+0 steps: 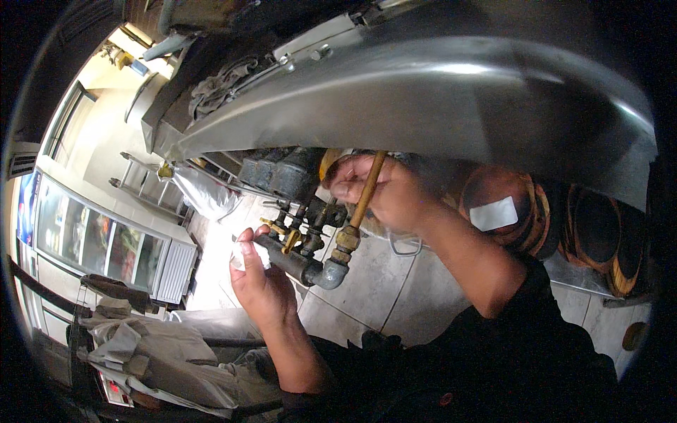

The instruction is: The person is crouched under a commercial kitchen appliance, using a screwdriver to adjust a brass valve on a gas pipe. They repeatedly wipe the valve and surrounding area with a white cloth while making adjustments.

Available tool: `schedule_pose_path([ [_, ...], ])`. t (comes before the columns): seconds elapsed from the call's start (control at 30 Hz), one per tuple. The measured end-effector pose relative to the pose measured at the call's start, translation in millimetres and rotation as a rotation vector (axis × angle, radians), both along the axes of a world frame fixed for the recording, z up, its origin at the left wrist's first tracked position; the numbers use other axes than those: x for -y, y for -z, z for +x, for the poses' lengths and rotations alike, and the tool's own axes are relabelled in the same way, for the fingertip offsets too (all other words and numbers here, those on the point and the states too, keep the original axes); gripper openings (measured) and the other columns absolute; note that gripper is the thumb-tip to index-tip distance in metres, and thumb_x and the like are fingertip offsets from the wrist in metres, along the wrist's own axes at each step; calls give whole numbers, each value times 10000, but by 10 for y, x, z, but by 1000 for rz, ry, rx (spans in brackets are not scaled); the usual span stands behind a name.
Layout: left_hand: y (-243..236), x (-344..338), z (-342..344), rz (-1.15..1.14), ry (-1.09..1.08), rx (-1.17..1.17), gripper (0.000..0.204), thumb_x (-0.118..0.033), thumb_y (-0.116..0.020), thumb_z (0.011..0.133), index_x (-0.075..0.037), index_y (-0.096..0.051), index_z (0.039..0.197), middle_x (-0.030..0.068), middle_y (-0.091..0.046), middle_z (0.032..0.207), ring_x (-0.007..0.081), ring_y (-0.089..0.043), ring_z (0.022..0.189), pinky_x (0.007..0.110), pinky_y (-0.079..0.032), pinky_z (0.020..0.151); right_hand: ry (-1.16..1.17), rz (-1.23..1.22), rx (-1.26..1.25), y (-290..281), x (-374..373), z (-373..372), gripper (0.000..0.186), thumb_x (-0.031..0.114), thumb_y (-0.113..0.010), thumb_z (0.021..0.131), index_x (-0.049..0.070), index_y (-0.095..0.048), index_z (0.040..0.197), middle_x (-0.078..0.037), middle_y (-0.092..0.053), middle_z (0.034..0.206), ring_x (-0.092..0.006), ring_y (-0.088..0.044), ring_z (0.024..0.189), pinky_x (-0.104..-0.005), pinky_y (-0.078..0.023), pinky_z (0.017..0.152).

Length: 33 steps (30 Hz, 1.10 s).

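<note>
My left hand [255,282] pinches a white wad [240,252], paper or cloth, beside the end of a dark horizontal gas pipe [289,264]. Brass valves [291,240] stand on that pipe, and a grey elbow [335,273] joins it to an upright yellow pipe [369,190]. My right hand [374,190] reaches behind the yellow pipe, just under the steel front [451,106], with its fingers curled in near a yellowish rounded thing [328,162]. What those fingers grip is hidden.
Stacked wooden boards with dark plates [497,187] sit at the right on a low shelf. Dark cylindrical fittings [282,173] hang under the steel. A metal ladder [137,183] and glass-fronted fridge [99,229] are at the left. Covered equipment [169,352] fills the lower left, over a tiled floor [409,289].
</note>
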<state>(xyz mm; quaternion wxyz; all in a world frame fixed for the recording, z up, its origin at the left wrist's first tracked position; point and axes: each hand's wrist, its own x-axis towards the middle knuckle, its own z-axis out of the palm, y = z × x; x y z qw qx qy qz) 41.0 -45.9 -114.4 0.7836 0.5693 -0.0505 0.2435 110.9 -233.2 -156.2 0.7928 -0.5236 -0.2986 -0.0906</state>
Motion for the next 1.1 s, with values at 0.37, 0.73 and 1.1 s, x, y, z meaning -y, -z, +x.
schedule_pose_path([
  [0.37,13,-9,18,23,-1,5,209,-208,-490,920,-44,-531,1042,122,-573,992,213,-541,909,376,-468,798,-113,-27,-59,-47,-26,-56,110,143,-619,827,43,-614,873,-45,-629,853,-131,-581,822,-283,-461,776],
  [0.73,12,-5,15,-12,15,-4,215,-211,-495,918,-36,-538,1035,132,-570,1010,217,-545,903,391,-479,788,26,-48,-24,-22,28,-33,141,169,-628,826,33,-614,860,-50,-626,843,-128,-577,823,-292,-462,768],
  [1.1,10,25,-4,-6,23,20,202,-214,-496,917,-47,-545,1020,123,-574,991,213,-548,880,389,-485,777,-178,49,-111,-53,138,23,100,65,-579,839,2,-610,911,-72,-632,908,-129,-577,890,-256,-437,820],
])
